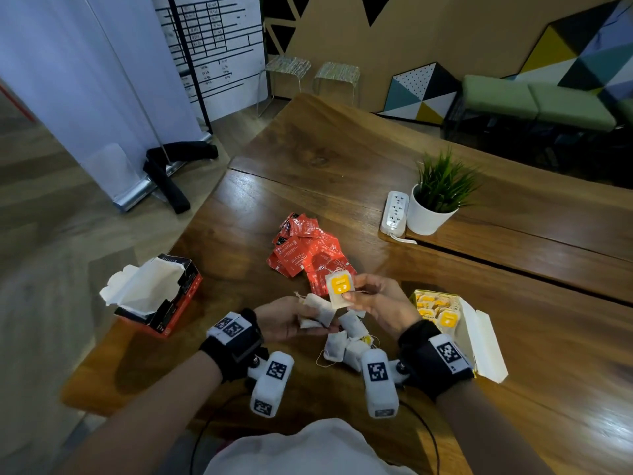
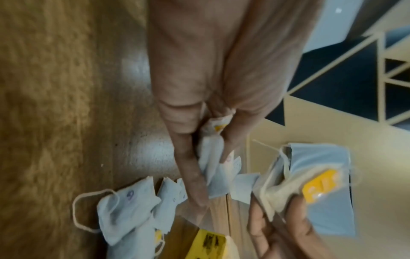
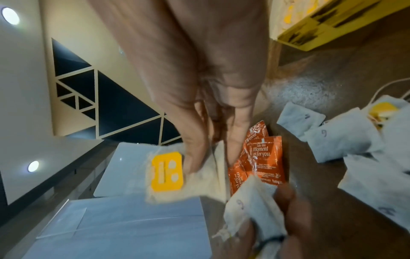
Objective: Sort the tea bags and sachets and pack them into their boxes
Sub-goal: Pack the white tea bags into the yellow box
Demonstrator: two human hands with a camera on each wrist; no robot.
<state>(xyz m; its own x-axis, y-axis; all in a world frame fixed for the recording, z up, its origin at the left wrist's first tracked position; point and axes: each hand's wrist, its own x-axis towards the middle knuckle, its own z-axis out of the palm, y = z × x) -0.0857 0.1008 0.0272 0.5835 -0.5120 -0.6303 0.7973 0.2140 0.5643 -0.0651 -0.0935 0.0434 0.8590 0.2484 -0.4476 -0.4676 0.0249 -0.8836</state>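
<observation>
My right hand [image 1: 380, 303] pinches a yellow-tagged tea bag [image 1: 340, 289]; my left hand [image 1: 287, 320] clamps white tea bags [image 1: 317, 311] above the tabletop's [image 1: 342, 166] near edge, red sachets [image 1: 305, 252] beyond.

A wooden table [image 1: 342, 159] stands on plank flooring [image 1: 51, 217]; two stools [image 1: 311, 72], a green bench [image 1: 534, 101], and perhaps a whiteboard [image 1: 219, 46] behind.

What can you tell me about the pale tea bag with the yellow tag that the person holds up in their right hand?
The pale paper tea bag with a yellow tag is a flat, roughly square pouch of off-white, fibrous-looking paper. A rounded yellow tag with white markings lies against its upper face. The right hand pinches its lower edge, thumb in front, and holds it upright above the wooden table, clear of the red foil sachets behind it.
</observation>
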